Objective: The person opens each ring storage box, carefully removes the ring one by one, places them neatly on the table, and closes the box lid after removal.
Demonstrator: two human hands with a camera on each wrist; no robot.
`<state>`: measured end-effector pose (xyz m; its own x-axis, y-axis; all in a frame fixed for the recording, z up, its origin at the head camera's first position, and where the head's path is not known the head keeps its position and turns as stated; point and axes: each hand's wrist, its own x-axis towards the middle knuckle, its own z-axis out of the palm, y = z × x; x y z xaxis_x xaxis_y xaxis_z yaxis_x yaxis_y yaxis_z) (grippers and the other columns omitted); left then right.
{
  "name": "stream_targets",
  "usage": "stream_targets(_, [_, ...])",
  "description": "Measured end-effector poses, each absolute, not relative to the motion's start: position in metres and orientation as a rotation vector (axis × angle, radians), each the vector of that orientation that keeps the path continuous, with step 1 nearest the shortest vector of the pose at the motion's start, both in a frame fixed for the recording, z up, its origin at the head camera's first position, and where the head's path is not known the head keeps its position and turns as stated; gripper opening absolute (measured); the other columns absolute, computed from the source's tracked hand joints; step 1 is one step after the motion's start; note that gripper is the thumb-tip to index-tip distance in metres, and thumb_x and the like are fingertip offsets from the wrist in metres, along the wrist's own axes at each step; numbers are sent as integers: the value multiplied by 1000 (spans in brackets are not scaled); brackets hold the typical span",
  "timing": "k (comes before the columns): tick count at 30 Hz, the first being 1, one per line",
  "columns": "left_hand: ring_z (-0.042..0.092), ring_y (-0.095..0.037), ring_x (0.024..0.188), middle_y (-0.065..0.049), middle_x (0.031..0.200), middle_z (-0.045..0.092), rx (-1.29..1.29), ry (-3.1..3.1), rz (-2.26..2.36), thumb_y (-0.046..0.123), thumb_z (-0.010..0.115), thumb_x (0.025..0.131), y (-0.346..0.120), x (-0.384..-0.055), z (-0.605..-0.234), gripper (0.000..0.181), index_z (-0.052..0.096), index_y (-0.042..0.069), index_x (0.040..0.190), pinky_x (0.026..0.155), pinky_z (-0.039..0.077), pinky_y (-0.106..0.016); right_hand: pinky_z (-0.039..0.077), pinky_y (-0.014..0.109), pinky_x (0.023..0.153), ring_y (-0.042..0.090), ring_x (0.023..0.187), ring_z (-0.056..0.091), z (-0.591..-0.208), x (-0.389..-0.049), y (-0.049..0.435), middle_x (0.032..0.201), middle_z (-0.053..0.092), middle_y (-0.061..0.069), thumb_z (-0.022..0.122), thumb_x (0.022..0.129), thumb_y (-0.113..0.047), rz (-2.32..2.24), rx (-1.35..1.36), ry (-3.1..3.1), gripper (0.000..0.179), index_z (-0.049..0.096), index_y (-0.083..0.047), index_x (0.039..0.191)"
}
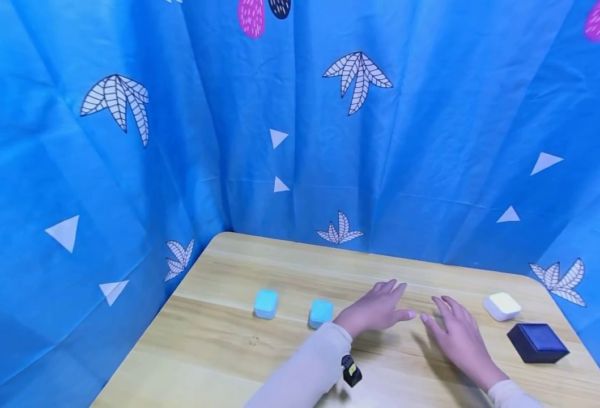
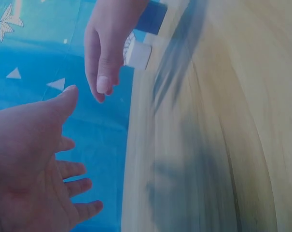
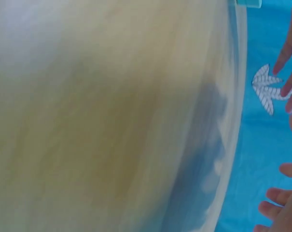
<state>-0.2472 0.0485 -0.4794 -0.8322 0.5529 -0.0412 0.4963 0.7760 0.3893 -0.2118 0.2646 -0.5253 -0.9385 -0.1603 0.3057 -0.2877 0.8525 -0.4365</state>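
Observation:
My left hand [image 1: 378,310] is held above the wooden table with its fingers spread and nothing in them. Facing it, my right hand [image 1: 458,337] also hovers with loosely extended fingers, holding nothing; their thumbs point toward each other with a small gap. Shadows of both fall on the wood. Just left of my left wrist is a small light-blue block with rounded corners [image 1: 321,313]. A similar light-blue block [image 1: 266,304] lies farther left. Beyond my right hand sit a white rounded block [image 1: 502,306] and a dark navy box [image 1: 537,343]; both also appear in the left wrist view.
The light wooden table [image 1: 218,351] has rounded far corners. A blue curtain [image 1: 300,113] printed with leaves and triangles hangs behind and along its sides. A small black device with a yellow mark [image 1: 351,371] is attached at my left sleeve.

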Motion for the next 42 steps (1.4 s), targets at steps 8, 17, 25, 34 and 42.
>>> stream_targets(8, [22, -18, 143, 3, 157, 22, 864, 2828, 502, 65, 35, 93, 77, -248, -483, 72, 17, 29, 153, 114, 28, -35, 18, 71, 97, 55, 120, 31, -527, -203, 290, 135, 38, 35, 53, 96, -42, 648, 303, -2743, 64, 44, 7, 136])
stream_targets(17, [27, -13, 140, 8, 154, 26, 921, 2850, 525, 67, 35, 92, 113, -246, -486, 73, 18, 30, 153, 111, 32, -32, 13, 67, 105, 53, 120, 31, -524, -198, 318, 131, 40, 34, 57, 94, -40, 529, 258, -2675, 61, 47, 7, 132])
stream_targets(25, [27, -10, 140, 12, 153, 26, 937, 2828, 596, 65, 44, 90, 145, -243, -490, 75, 17, 32, 152, 110, 34, -30, 5, 68, 107, 57, 118, 28, -521, -189, 345, 132, 36, 38, 55, 95, -42, 536, 135, -2718, 65, 41, 4, 138])
stream_targets(34, [33, -7, 135, 13, 151, 31, 935, 2816, 651, 62, 54, 87, 177, -239, -504, 79, 22, 30, 152, 107, 36, -26, 15, 72, 98, 60, 116, 29, -522, -178, 374, 130, 35, 41, 56, 93, -46, 500, -15, -2729, 71, 41, 8, 137])
stream_targets(42, [37, -6, 132, 16, 147, 36, 878, 2802, 770, 61, 60, 83, 202, -237, -515, 82, 25, 30, 150, 104, 39, -23, 23, 72, 88, 63, 112, 29, -526, -172, 400, 132, 31, 43, 55, 93, -48, 553, -176, -2765, 78, 33, 10, 140])
